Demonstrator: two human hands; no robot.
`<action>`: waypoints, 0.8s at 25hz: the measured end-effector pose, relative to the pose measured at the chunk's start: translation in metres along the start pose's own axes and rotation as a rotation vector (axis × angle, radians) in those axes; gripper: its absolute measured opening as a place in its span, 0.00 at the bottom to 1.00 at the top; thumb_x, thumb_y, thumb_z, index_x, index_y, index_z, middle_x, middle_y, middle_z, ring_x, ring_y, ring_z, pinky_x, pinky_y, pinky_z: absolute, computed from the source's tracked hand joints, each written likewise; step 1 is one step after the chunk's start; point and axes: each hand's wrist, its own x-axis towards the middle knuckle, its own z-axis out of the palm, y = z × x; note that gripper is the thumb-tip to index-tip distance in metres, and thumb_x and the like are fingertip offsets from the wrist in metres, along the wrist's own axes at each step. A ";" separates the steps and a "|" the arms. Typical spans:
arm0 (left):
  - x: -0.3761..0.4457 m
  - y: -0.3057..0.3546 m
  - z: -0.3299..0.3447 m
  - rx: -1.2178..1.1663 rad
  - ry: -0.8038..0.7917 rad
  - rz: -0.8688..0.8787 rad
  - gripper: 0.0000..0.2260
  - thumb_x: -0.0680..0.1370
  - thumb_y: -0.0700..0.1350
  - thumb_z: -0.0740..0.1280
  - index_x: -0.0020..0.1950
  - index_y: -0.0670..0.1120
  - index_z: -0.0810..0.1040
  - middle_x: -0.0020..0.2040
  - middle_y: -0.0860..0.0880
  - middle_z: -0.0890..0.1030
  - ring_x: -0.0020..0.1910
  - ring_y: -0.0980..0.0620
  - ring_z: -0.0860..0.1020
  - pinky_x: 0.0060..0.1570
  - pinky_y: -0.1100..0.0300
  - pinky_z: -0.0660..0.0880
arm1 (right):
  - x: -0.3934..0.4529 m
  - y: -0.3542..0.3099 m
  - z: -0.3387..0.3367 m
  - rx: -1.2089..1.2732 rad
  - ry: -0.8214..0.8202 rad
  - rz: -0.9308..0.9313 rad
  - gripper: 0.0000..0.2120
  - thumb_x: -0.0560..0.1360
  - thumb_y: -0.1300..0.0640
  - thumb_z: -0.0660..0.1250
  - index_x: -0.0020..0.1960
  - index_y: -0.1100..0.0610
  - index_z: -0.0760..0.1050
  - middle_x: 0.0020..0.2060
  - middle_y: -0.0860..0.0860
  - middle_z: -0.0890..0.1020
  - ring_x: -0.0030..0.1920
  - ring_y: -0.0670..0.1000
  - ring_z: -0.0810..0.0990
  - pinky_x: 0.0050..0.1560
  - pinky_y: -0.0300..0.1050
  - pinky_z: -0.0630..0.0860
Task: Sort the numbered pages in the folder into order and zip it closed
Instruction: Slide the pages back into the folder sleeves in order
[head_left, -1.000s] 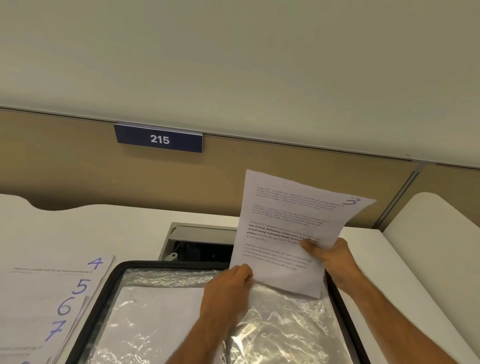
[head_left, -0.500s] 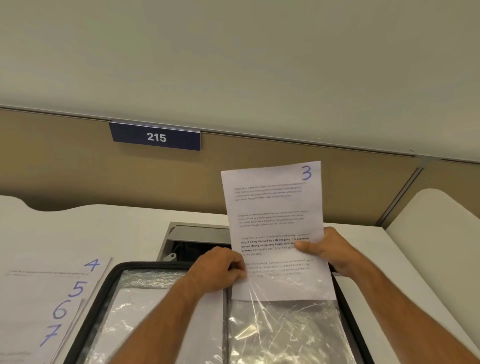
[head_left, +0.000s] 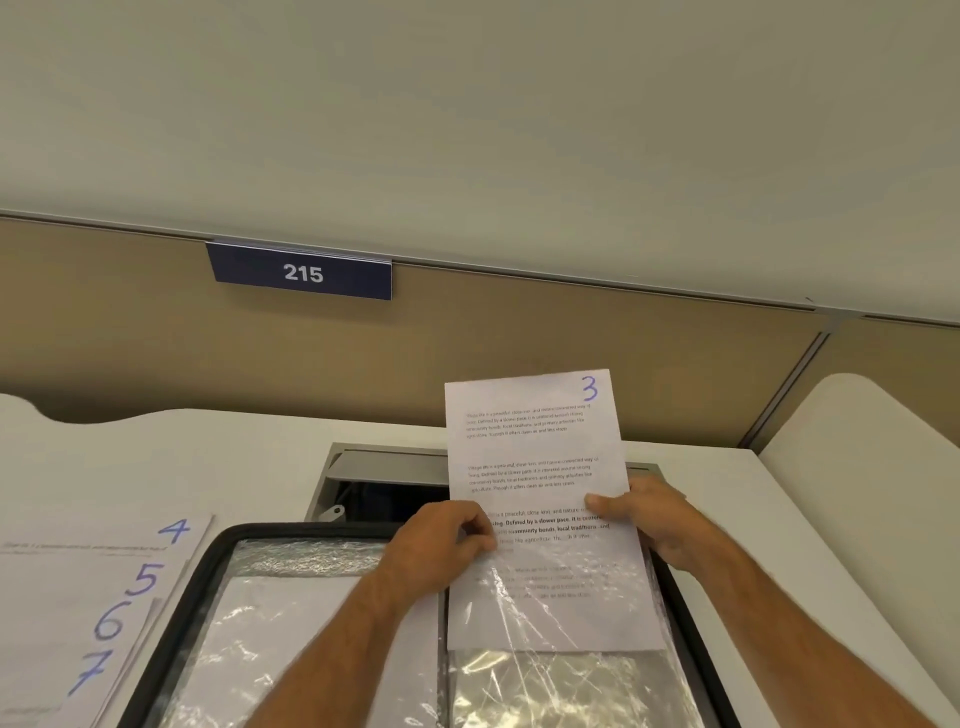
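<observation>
Beige partition panels, one carrying a dark blue plate reading 215, back a pale desk with a grey cable hatch set into it at the far edge. Nearer lies the open zip folder, its black border framing two leaves of crinkled clear sleeves. One sheet, page 3, stands upright over the right-hand leaf, its lower part already under the plastic of a sleeve while its numbered top rises free above the folder's far edge. It is held by both side edges, most likely so the thin paper stays flat and square as it feeds into the pocket mouth. The left hand curls at the sheet's left edge, fingers pinching paper and what seems to be the sleeve lip together; the right hand grips the right edge with the thumb pressed on the printed face. Off to the left, well apart from the folder, four more pages lie fanned on the desk so that each handwritten number shows: 4, 5, 6, 7, apparently queued in order. That makes five numbered sheets visible. A white sheet fills the left-hand leaf's sleeve, but its number cannot be read.
</observation>
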 end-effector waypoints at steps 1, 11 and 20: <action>-0.001 0.000 0.002 -0.019 0.011 -0.011 0.02 0.77 0.50 0.72 0.45 0.54 0.80 0.50 0.60 0.81 0.50 0.59 0.80 0.55 0.55 0.80 | -0.001 -0.001 -0.002 -0.073 -0.014 0.029 0.11 0.75 0.65 0.72 0.57 0.61 0.82 0.51 0.55 0.87 0.50 0.56 0.87 0.57 0.55 0.81; -0.008 -0.007 0.018 -0.081 0.156 -0.039 0.05 0.75 0.53 0.74 0.43 0.58 0.79 0.48 0.62 0.81 0.49 0.61 0.80 0.53 0.56 0.81 | 0.009 0.011 -0.006 -0.053 0.033 0.092 0.13 0.75 0.59 0.74 0.57 0.63 0.82 0.50 0.56 0.87 0.51 0.59 0.86 0.60 0.59 0.80; -0.013 -0.014 0.026 -0.073 0.203 0.030 0.05 0.75 0.54 0.74 0.45 0.60 0.78 0.49 0.65 0.80 0.49 0.67 0.78 0.51 0.65 0.79 | 0.002 0.006 -0.005 -0.070 0.051 0.049 0.07 0.77 0.59 0.71 0.54 0.59 0.83 0.49 0.54 0.87 0.48 0.53 0.87 0.47 0.45 0.80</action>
